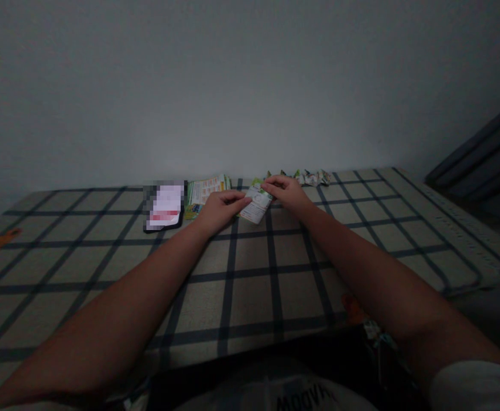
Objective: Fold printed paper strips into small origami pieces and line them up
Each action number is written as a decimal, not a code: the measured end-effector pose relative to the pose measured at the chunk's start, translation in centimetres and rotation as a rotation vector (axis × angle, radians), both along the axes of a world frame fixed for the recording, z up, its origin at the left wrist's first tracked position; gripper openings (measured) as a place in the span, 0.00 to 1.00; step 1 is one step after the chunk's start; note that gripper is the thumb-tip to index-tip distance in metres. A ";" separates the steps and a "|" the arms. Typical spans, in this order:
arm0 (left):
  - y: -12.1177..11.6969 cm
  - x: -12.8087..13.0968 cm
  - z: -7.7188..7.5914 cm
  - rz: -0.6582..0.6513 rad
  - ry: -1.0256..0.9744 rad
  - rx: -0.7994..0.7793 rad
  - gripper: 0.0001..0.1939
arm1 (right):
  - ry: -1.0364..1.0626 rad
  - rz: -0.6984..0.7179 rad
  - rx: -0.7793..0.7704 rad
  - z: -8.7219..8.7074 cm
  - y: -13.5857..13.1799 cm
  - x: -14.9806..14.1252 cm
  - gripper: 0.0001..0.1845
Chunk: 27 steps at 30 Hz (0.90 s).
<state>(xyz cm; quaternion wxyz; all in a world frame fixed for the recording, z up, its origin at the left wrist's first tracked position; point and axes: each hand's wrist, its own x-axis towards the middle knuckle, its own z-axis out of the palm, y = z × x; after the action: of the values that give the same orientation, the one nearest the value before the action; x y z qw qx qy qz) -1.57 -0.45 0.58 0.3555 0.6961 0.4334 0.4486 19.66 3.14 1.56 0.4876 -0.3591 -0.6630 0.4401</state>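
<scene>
Between my two hands is a small printed sheet of paper [256, 204], white with green parts, tilted a little above the checked cloth. My left hand [222, 210] pinches its left edge between thumb and fingers. At its upper right edge, the fingers of my right hand [287, 191] are closed on it. Just left of my left hand lies a pile of printed green and white leaflets [209, 187]. Behind my right hand stands a row of small folded paper pieces [314, 178], partly hidden by that hand.
A phone [164, 205] with a lit, blurred screen lies left of the leaflets. The checked cloth [250, 297] covers the table up to a plain wall [250, 85]. Orange patterns show on the cloth at far left and near my right forearm. Dark folds hang at far right.
</scene>
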 end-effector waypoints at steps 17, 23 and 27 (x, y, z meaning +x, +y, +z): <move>-0.2 0.0 0.2 -0.022 0.028 -0.041 0.18 | 0.022 -0.012 0.010 0.1 0.0 -0.1 0.17; -0.2 -0.1 0.1 -0.014 0.095 -0.036 0.19 | -0.001 -0.044 0.050 -0.1 0.2 -0.1 0.15; -0.2 -0.1 0.2 0.052 0.092 0.006 0.19 | 0.060 -0.031 -0.019 -0.1 0.2 -0.3 0.17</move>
<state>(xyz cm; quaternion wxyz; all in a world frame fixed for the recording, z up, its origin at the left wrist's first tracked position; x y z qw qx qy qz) -1.63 -0.65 0.76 0.3212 0.7057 0.4657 0.4265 19.40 3.36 1.49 0.5105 -0.3606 -0.6383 0.4493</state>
